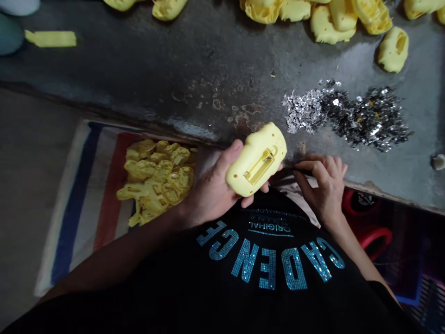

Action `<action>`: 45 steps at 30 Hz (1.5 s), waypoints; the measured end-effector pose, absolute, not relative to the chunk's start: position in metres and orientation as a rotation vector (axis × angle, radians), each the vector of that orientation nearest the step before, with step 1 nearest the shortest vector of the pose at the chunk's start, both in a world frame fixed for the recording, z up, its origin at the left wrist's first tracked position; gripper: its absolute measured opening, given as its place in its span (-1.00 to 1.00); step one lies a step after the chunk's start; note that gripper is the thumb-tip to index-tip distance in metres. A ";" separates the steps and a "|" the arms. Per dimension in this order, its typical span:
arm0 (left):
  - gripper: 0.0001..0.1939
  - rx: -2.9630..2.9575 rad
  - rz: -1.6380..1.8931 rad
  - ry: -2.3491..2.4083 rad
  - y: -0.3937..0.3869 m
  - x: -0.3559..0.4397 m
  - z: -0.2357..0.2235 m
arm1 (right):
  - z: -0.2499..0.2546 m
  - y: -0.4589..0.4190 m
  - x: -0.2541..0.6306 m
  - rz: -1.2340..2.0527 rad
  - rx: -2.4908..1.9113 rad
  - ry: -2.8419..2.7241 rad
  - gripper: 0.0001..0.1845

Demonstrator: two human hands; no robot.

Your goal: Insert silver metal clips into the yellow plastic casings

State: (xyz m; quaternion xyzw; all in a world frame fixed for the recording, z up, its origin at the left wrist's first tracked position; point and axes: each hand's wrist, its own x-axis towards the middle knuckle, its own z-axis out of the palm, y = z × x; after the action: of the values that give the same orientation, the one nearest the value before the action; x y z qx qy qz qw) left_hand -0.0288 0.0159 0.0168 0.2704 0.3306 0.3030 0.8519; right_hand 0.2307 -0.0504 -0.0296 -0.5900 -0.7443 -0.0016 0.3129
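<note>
A yellow moulded shell is held up just in front of the near edge of the counter, with a rectangular slot in its upturned face. Darker yellow parts can be seen inside the slot, though their form cannot be made out. The shell is cradled in the left hand, its underside resting across the palm and its edge wrapped by the fingers and thumb. The hands are apart, with the right hand held just to the right of the shell, over the counter edge. A thin dark sliver is seen at its fingers, but whether it is gripped cannot be told.

Just beyond the right hand, a heap of silvery metal scraps is spread on the grey, stained counter. More yellow moulded pieces are bunched along the far side, with a single piece lying nearer the scraps. At the far left lies a flat yellow strip. Below the counter on the left, a pile of yellow moulded parts rests on a striped woven sack. A red object is seen low on the right.
</note>
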 end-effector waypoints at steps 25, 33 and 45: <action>-0.41 0.503 0.528 0.558 -0.009 -0.011 0.020 | 0.067 -0.019 0.233 0.607 -1.370 -2.047 -0.89; -0.31 0.563 0.570 0.563 -0.011 -0.012 0.013 | 0.053 -0.029 0.219 0.459 -1.341 -1.943 -0.82; -0.37 0.476 0.549 0.454 -0.010 -0.014 0.011 | 0.048 -0.044 0.209 0.176 -1.403 -1.965 -0.81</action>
State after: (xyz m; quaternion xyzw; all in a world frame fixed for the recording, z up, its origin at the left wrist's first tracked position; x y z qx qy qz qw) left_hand -0.0138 -0.0100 0.0105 0.2308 0.2200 0.2662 0.9096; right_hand 0.2088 -0.0442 0.0476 -0.5422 -0.7597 0.0679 0.3526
